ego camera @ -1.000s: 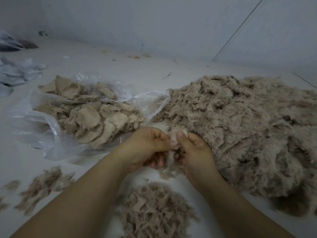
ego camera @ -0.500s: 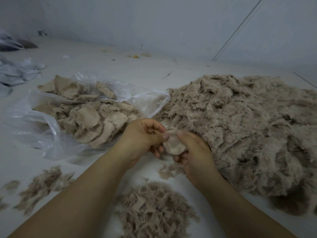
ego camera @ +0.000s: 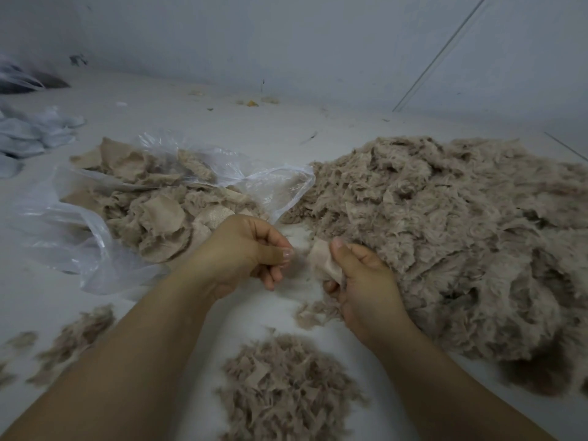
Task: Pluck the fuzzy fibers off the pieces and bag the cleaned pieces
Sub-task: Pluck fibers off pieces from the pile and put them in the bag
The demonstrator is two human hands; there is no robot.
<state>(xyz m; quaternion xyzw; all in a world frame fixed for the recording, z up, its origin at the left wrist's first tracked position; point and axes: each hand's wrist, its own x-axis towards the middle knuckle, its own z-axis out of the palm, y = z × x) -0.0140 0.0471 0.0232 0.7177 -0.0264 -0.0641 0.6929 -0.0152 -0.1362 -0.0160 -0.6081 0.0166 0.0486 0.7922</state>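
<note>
My right hand (ego camera: pixel 359 281) grips a small beige fabric piece (ego camera: pixel 324 261) between thumb and fingers at the centre of the table. My left hand (ego camera: pixel 248 249) is just to its left, thumb and forefinger pinched on a thin wisp of fuzz (ego camera: pixel 297 254) drawn off the piece. A clear plastic bag (ego camera: pixel 95 243) lies open at the left with several cleaned beige pieces (ego camera: pixel 159 211) in and on it. A large heap of fuzzy pieces (ego camera: pixel 445 233) fills the right side.
A pile of plucked fibers (ego camera: pixel 283 386) lies in front between my forearms, with a smaller tuft (ego camera: pixel 311 313) under my right hand and more scraps (ego camera: pixel 73 342) at the near left. Pale blue cloth (ego camera: pixel 28 135) sits at the far left. A wall runs behind the table.
My hands have drawn apart. The left hand pulled leftward with fuzz from the piece, and the right hand keeps the piece, now showing its smooth side.
</note>
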